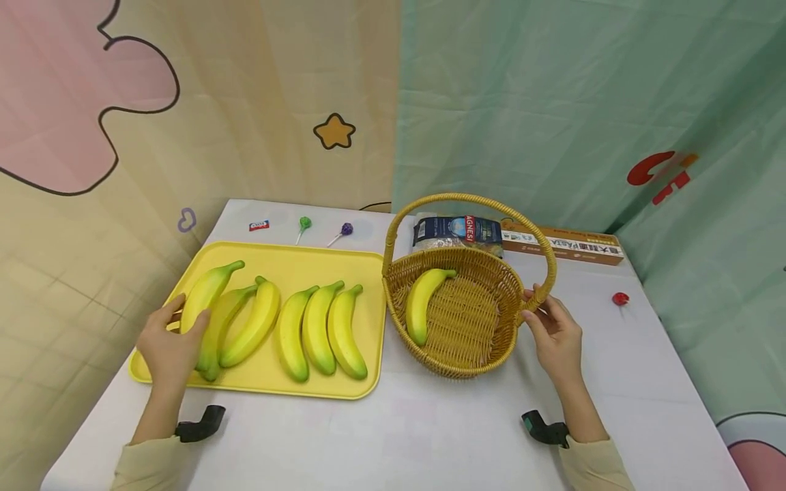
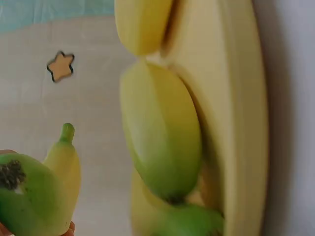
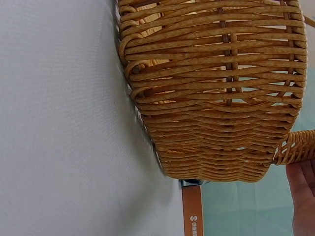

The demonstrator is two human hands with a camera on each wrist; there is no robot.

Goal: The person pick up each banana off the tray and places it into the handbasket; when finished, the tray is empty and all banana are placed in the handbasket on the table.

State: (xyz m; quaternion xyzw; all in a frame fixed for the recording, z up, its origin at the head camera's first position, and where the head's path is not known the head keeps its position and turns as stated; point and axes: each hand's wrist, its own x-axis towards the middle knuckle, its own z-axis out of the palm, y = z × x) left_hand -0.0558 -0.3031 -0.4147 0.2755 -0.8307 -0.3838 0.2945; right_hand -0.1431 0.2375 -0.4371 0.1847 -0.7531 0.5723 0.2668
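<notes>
My left hand [image 1: 170,344] grips a yellow banana with green ends [image 1: 205,292] above the left side of the yellow tray [image 1: 307,254]. In the left wrist view the held banana [image 2: 37,196] shows at the lower left, its dark tip toward the camera. Several more bananas [image 1: 318,327] lie on the tray in a row. To the right stands a wicker basket [image 1: 469,324] with a tall arched handle; one banana [image 1: 424,303] lies inside, at its left. My right hand [image 1: 557,334] pinches the base of the handle at the basket's right rim, also seen in the right wrist view [image 3: 302,196].
Behind the basket lie a dark blue pasta bag [image 1: 457,230] and a long brown pasta box [image 1: 571,245]. Past the tray are a small red-blue wrapper [image 1: 259,225], a green lollipop [image 1: 305,223] and a purple lollipop [image 1: 346,229]. A red lollipop [image 1: 620,299] lies far right.
</notes>
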